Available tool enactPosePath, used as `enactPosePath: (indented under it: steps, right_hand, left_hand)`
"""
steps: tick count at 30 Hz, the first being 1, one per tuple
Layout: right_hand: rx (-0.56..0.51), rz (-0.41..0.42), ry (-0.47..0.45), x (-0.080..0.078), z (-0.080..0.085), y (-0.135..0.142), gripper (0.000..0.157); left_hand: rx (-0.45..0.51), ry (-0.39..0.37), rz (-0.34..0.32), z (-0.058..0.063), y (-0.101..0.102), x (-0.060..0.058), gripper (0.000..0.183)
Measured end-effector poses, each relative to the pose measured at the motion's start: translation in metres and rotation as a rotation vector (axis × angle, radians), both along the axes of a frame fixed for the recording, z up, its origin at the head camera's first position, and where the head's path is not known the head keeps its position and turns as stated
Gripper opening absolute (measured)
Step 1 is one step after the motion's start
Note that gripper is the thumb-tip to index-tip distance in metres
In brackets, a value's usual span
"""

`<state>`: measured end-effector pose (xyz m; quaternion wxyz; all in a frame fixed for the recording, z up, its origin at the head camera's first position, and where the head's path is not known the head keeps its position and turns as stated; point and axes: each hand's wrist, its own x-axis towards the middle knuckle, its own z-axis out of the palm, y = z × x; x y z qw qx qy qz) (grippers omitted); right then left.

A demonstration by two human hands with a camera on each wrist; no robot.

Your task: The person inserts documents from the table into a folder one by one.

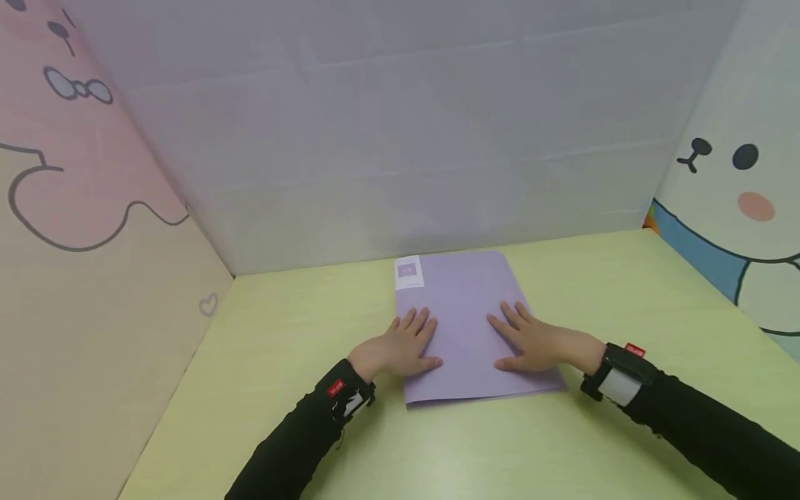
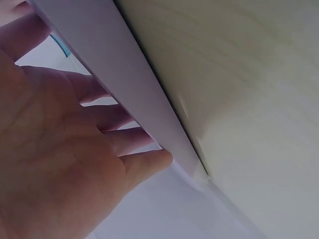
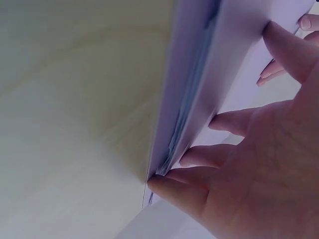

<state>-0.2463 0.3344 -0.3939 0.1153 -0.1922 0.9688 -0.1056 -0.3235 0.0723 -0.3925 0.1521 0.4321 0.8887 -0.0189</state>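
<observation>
A light purple folder (image 1: pixel 465 292) lies closed on the table, a white label (image 1: pixel 409 281) at its upper left corner. My left hand (image 1: pixel 405 347) rests on the left part of its cover with fingers spread. On the right part my right hand (image 1: pixel 531 344) lies likewise, fingers spread and straight. In the left wrist view the folder's smooth spine (image 2: pixel 134 79) runs beside the left fingers. The right wrist view shows the folder's open side, with bluish layered sheets (image 3: pixel 192 94) between the covers.
The pale yellow table (image 1: pixel 300 319) has a light wood grain. A whitish sheet (image 1: pixel 400 139) stands along its back edge. Cartoon-printed panels rise at the left (image 1: pixel 94 292) and right (image 1: pixel 719 208).
</observation>
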Motion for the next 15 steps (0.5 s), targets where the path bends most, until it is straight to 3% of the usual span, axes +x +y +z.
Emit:
enactPosePath:
  steps: [7, 15]
  right_hand:
    - [-0.005, -0.002, -0.003, -0.010, 0.001, 0.000, 0.085]
    - [-0.032, -0.021, -0.029, -0.012, 0.001, 0.005, 0.087]
  left_hand:
    - [0.001, 0.009, 0.005, -0.005, 0.000, -0.013, 0.081]
    - [0.042, 0.019, 0.006, -0.007, 0.000, -0.013, 0.080]
